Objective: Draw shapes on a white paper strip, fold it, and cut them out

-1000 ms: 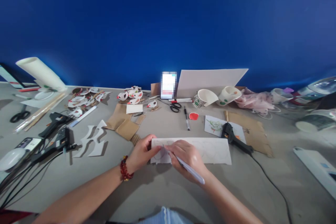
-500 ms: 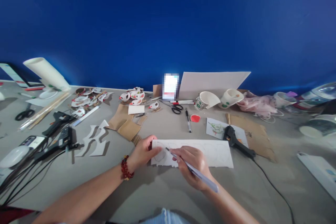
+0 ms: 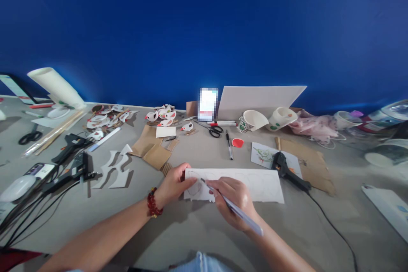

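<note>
A white paper strip [image 3: 264,185] with faint drawn outlines and a ragged lower edge lies in front of me. At its left end, my left hand [image 3: 175,185] grips it, thumb on top and fingers partly hidden behind. My right hand [image 3: 234,199] rests over the middle of the strip, closed around a slim pale-lilac pen [image 3: 244,213]. The pen's dark tip meets the paper by an outline near my left thumb; whether it presses down I cannot tell.
Glue guns [image 3: 287,172] lie right and left with trailing cords. White cut-out shapes [image 3: 119,170], cardboard pieces [image 3: 156,156] and small painted paper birds [image 3: 165,114] sit to the left and behind. Beyond are scissors [image 3: 216,131], a black pen [image 3: 229,146], paper cups [image 3: 251,120] and a lit screen [image 3: 208,104].
Both hands keep their grips on the strip and the pen. The pen's rear end has dipped very slightly; the whole view has shifted a little.
</note>
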The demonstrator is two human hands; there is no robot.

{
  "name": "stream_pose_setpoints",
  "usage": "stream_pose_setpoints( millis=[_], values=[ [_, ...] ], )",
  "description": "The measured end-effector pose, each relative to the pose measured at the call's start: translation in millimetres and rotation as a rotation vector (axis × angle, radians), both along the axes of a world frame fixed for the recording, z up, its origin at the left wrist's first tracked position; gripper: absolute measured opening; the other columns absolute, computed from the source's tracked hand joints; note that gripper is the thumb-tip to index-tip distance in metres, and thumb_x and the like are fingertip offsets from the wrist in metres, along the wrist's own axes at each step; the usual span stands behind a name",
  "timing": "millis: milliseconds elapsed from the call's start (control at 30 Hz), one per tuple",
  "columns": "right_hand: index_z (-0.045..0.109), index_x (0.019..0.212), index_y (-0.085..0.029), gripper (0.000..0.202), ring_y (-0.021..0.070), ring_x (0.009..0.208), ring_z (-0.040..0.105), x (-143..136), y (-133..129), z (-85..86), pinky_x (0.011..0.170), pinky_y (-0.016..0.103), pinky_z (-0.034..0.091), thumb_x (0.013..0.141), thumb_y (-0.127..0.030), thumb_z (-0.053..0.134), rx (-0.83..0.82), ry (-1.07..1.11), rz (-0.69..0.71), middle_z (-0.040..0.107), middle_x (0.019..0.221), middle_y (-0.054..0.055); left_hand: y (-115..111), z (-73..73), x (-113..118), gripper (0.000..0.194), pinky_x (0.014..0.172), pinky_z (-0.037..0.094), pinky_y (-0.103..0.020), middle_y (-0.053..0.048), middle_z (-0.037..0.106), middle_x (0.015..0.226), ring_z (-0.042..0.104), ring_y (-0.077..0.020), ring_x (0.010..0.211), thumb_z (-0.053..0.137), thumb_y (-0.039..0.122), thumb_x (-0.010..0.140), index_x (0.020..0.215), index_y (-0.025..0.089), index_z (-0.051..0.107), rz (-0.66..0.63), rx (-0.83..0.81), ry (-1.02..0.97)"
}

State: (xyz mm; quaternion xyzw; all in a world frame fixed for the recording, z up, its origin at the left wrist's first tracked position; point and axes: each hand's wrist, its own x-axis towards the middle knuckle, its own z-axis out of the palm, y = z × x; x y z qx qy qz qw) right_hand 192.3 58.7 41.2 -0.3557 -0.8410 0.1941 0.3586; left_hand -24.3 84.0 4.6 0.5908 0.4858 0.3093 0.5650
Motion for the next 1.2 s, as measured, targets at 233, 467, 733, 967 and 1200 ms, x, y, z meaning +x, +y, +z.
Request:
stream_pose_setpoints(
  millis=[233, 467, 733, 967, 1200],
  values=[
    [0.063, 0.101, -0.016, 0.025, 0.0162, 0.060, 0.056, -0.9, 1.1, -1.8, 0.056, 0.027, 0.043, 0.091, -0.016, 0.040, -0.018, -0.047, 0.002, 0.061, 0.068, 0.005, -0.2, -1.3, 1.2, 0.041, 0.051, 0.032, -0.019, 0.006, 0.042, 0.064, 0.039, -0.0098, 0.058, 0.064, 0.054, 0.077, 0.079, 0.018, 0.046, 0.004, -0.035, -0.066],
    [0.062, 0.097, -0.016, 0.024, 0.0158, 0.060, 0.054, -2.2, 5.2, -7.3, 0.058, 0.027, 0.041, 0.092, -0.018, 0.039, -0.014, -0.082, 0.018, 0.060, 0.067, 0.004, -2.6, 2.1, 3.2, 0.038, 0.051, 0.032, -0.019, 0.006, 0.040, 0.064, 0.038, -0.0098, 0.057, 0.062, 0.053, 0.079, 0.078, 0.018, 0.046, 0.002, -0.016, -0.023],
    [0.062, 0.093, -0.015, 0.023, 0.0145, 0.056, 0.049, -6.4, 1.2, -3.8, 0.056, 0.026, 0.035, 0.089, -0.014, 0.040, 0.079, -0.131, -0.018, 0.056, 0.063, 0.002, -1.3, 1.1, 0.0, 0.033, 0.051, 0.030, -0.019, 0.007, 0.041, 0.065, 0.038, -0.0095, 0.057, 0.062, 0.048, 0.081, 0.082, 0.018, 0.047, -0.083, 0.002, 0.040],
    [0.059, 0.079, -0.016, 0.022, 0.0160, 0.054, 0.046, -11.1, -11.2, 7.1, 0.054, 0.028, 0.031, 0.087, -0.013, 0.039, 0.209, -0.251, -0.009, 0.055, 0.059, 0.003, 5.4, 13.7, -8.7, 0.038, 0.053, 0.030, -0.018, 0.005, 0.046, 0.069, 0.040, -0.0100, 0.062, 0.068, 0.049, 0.077, 0.086, 0.016, 0.052, -0.271, -0.087, -0.018],
    [0.063, 0.101, -0.012, 0.022, 0.0180, 0.062, 0.055, -13.7, -18.1, 18.2, 0.057, 0.029, 0.038, 0.087, -0.012, 0.047, 0.299, -0.313, -0.069, 0.062, 0.067, 0.004, 1.1, 26.2, -10.3, 0.037, 0.051, 0.028, -0.018, 0.006, 0.043, 0.067, 0.038, -0.0098, 0.060, 0.066, 0.050, 0.080, 0.084, 0.017, 0.049, -0.199, -0.023, 0.037]
  ],
)
